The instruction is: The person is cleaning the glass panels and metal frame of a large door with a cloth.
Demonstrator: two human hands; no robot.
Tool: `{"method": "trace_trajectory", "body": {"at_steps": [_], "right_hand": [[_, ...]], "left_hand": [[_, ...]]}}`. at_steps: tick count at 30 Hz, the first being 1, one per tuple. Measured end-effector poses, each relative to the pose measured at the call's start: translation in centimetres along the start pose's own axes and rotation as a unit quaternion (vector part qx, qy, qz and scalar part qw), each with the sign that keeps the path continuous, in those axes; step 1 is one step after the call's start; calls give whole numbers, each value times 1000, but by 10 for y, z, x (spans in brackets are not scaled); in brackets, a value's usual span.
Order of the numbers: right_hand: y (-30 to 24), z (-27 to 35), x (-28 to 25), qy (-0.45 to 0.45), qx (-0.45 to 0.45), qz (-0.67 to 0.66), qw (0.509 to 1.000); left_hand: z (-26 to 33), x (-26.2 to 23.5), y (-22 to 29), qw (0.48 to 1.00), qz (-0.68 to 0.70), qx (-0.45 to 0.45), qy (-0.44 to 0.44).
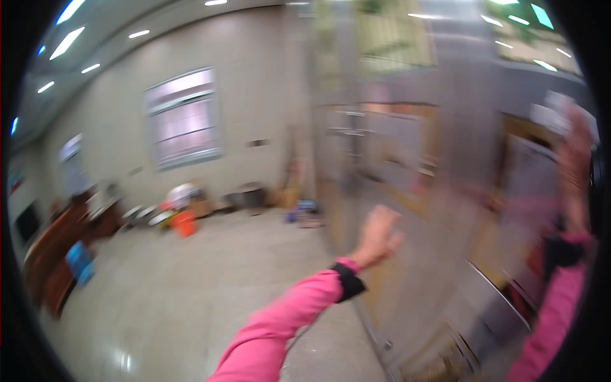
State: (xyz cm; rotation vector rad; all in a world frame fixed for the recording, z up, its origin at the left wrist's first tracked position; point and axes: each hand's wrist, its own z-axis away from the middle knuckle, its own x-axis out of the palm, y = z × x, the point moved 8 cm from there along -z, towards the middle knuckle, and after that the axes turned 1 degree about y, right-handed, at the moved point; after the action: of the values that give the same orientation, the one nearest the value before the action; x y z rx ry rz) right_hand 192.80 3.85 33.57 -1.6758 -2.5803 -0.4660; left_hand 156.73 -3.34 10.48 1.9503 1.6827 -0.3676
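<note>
High at the right edge, my right hand (575, 149) is raised against a glass door panel and presses a white cloth (552, 114) to it. The cloth could also be paper; motion blurs it. My left hand (377, 237) hangs in front of the metal-framed glass door (458, 134), its fingers loosely bent with the thumb apart and nothing visible in it. Whether it touches the door I cannot tell. Both arms wear pink sleeves with black cuffs.
An orange bucket (184, 224), a dark tub (252, 197) and several basins stand along the far wall. A brown wooden bench (54, 261) with a blue item (79, 262) on it is at left. A barred window (184, 118) sits in the wall. The glass carries reflections.
</note>
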Motion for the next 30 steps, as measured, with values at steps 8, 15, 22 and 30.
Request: {"method": "trace_trajectory", "body": {"at_steps": [8, 15, 22, 30], "right_hand": [[-45, 86, 10, -112, -91, -242, 959], [17, 69, -32, -72, -142, -93, 983], [33, 84, -74, -91, -122, -163, 975], [46, 115, -113, -214, -94, -76, 969]], "left_hand": [[-80, 32, 241, 912, 309, 248, 109], [-112, 34, 341, 833, 399, 317, 217], [-125, 55, 346, 827, 352, 350, 263], [-115, 54, 347, 820, 270, 386, 325]]}}
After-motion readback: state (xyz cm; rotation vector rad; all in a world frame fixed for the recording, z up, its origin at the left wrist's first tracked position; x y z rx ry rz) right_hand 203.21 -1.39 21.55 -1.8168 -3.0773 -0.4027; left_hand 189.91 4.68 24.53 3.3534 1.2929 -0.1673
